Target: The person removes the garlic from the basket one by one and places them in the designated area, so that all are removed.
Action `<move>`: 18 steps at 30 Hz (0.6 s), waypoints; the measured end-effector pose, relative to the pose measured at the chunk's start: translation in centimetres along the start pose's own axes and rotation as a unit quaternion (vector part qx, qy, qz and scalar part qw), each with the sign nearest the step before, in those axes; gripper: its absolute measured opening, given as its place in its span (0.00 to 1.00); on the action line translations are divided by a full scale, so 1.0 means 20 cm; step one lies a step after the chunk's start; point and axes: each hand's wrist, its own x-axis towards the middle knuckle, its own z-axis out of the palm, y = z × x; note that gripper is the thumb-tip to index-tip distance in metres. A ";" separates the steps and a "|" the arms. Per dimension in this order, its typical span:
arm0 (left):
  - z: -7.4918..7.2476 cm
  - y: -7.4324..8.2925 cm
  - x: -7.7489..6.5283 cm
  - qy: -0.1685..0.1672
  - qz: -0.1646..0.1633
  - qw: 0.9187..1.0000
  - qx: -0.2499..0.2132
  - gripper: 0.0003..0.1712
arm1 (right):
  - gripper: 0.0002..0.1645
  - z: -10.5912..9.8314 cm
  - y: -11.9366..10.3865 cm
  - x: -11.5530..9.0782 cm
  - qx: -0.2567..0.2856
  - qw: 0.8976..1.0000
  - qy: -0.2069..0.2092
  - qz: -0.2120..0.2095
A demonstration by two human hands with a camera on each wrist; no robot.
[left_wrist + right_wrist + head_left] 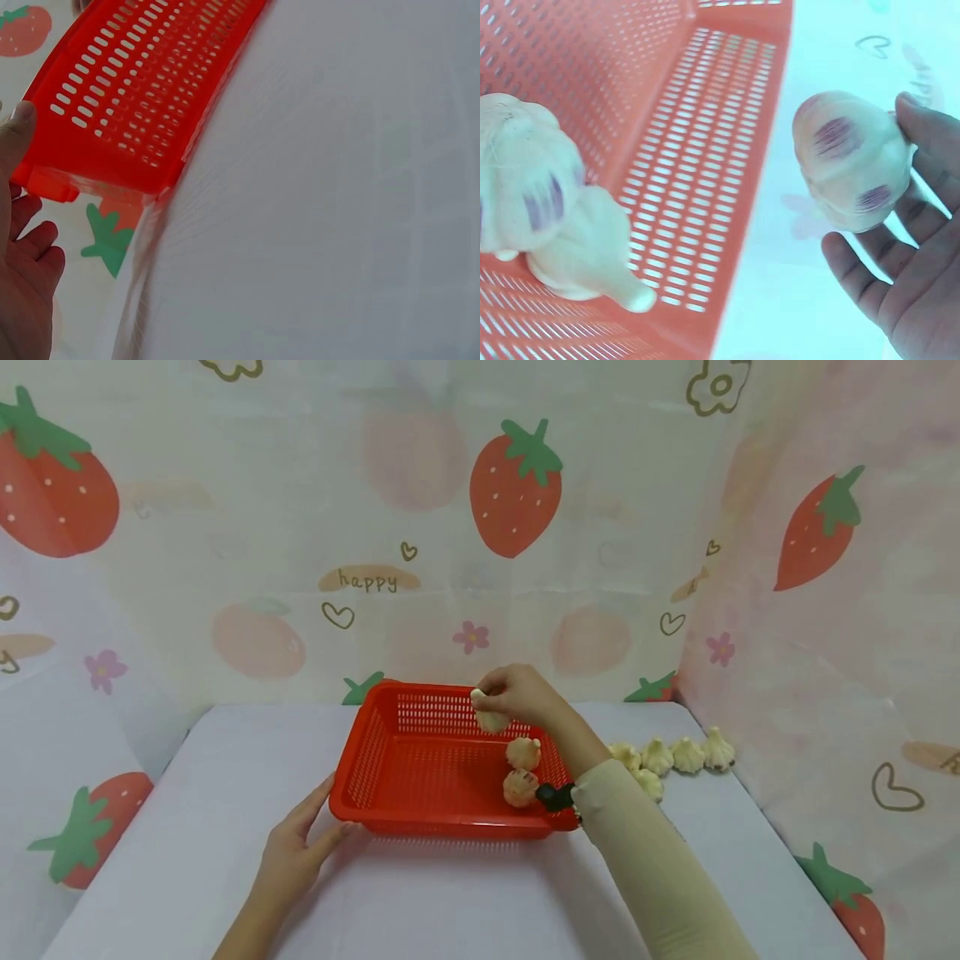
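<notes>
My left hand [292,852] holds the front left corner of a red plastic basket [450,822]. In the left wrist view the thumb [19,127] lies against the basket's rim and the other fingers sit beyond the corner. With my right hand [517,689] I pinch a garlic bulb [491,720] by its stem, above the back right part of the basket. Purple streaks mark this pale bulb [855,161] in the right wrist view. Two more garlic bulbs [522,753] [521,787] lie inside, along the basket's right side.
Several garlic bulbs [687,755] stand on the white-covered table [187,827] to the right of the basket, some partly hidden by the right sleeve [645,852]. A strawberry-print cloth [420,527] hangs behind the table and at both sides.
</notes>
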 end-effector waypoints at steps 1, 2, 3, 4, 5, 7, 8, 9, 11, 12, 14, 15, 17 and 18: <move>0.00 0.00 0.00 0.000 0.000 1.000 -0.001 0.44 | 0.11 -0.01 -0.01 -0.02 -0.003 1.000 0.003 -0.003; 0.00 0.00 0.00 0.001 0.001 1.000 -0.002 0.44 | 0.11 -0.02 -0.02 -0.03 -0.007 1.000 0.007 -0.008; 0.01 0.01 -0.01 0.001 0.001 1.000 -0.002 0.44 | 0.11 -0.04 -0.02 -0.04 -0.013 1.000 0.012 -0.014; 0.00 0.00 -0.01 0.003 0.001 1.000 -0.003 0.44 | 0.11 -0.04 -0.03 -0.06 -0.018 0.999 0.018 -0.021; 0.00 0.00 -0.01 0.002 0.000 1.000 -0.005 0.44 | 0.11 -0.05 -0.03 -0.07 -0.020 0.999 0.023 -0.027; 0.01 0.00 -0.01 0.003 0.001 1.000 -0.005 0.44 | 0.11 -0.07 -0.03 -0.10 -0.027 0.998 0.035 -0.040; 0.01 0.00 -0.01 0.003 0.000 1.000 -0.007 0.44 | 0.11 -0.07 -0.03 -0.11 -0.026 0.998 0.041 -0.044; 0.01 0.00 -0.01 0.002 0.000 1.000 -0.007 0.44 | 0.10 -0.08 -0.03 -0.13 -0.024 0.998 0.048 -0.046; 0.01 -0.01 -0.01 0.001 0.001 1.000 -0.014 0.44 | 0.09 -0.09 -0.03 -0.17 -0.017 0.997 0.063 -0.051; 0.01 -0.01 -0.01 0.001 0.002 1.000 -0.015 0.44 | 0.08 -0.09 -0.02 -0.20 -0.013 0.996 0.072 -0.052; 0.01 -0.01 -0.01 0.001 0.003 1.000 -0.016 0.44 | 0.07 -0.10 -0.02 -0.24 -0.003 0.994 0.087 -0.058; 0.01 -0.01 -0.01 0.001 0.004 1.000 -0.016 0.44 | 0.07 -0.10 -0.02 -0.26 -0.002 0.994 0.095 -0.063; 0.01 -0.01 0.00 0.003 0.004 1.000 -0.013 0.44 | 0.06 -0.11 -0.02 -0.30 0.010 0.991 0.109 -0.072; 0.01 -0.01 0.00 0.004 0.005 1.000 -0.011 0.44 | 0.07 -0.11 -0.02 -0.32 0.014 0.990 0.118 -0.078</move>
